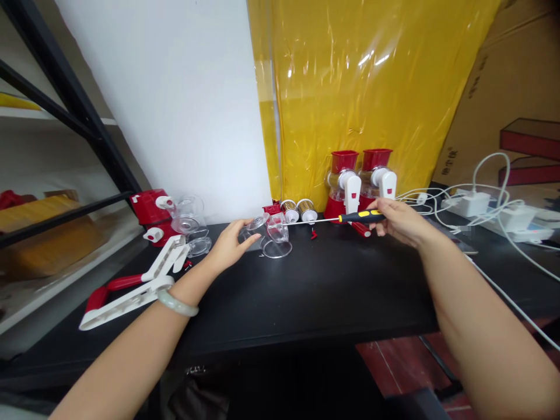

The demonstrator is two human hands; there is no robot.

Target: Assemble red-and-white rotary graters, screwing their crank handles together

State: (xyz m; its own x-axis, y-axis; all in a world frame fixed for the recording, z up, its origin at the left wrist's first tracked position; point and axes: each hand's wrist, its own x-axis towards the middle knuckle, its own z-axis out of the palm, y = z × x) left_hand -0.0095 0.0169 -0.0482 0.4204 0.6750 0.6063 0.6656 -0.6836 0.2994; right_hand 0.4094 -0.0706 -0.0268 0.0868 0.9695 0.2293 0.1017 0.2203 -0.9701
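A small workshop corner with storage, by the look of it.
The flat black worktop point(315, 303) carries a long-shafted black-and-yellow screwdriver point(356, 217), loose white plastic crank arms point(163, 259) with red grips at the left, and two matching red-and-white rotary graters point(345, 158) at the far right; a black metal shelf frame point(74, 99) stands left, a large printed brown cardboard box point(503, 70) far right.

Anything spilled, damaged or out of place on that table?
No clear spill or damage shows around the left hand with the clear housing or the right hand with the screwdriver. A small red piece lies loose on the black table, in front of the metal drums; it looks stray, though possibly set aside.
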